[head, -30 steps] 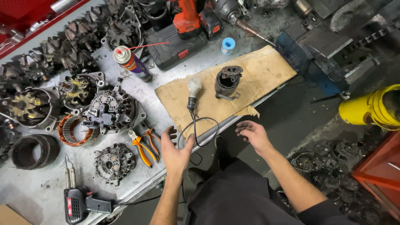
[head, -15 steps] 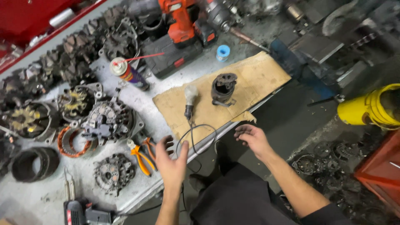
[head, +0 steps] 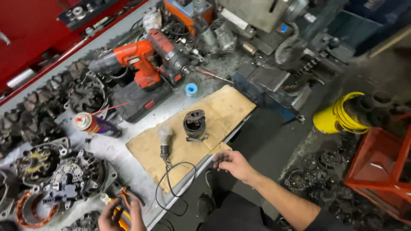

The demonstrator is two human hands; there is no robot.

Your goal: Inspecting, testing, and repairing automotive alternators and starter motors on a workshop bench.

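Note:
My left hand (head: 121, 214) is at the bottom edge of the view, its thumb and fingers closed around the handles of the orange-handled pliers (head: 124, 197) on the grey bench. My right hand (head: 233, 164) hovers at the front edge of the brown cardboard sheet (head: 227, 107), fingers loosely apart and holding nothing. On the cardboard stand a dark round motor housing (head: 195, 124) and a light bulb in a black socket (head: 165, 137). The bulb's black wire (head: 175, 184) loops over the bench edge.
Alternator parts (head: 64, 175) crowd the bench's left side, next to a spray can (head: 92, 124). Behind the cardboard lie a red cordless drill (head: 137, 60) and a blue tape roll (head: 191, 89). A yellow container (head: 338, 113) and a red crate (head: 381, 167) stand on the floor at right.
My left hand has moved left from the wire loop to the pliers and closed on their handles. The right hand stays near the cardboard's edge. The view has shifted.

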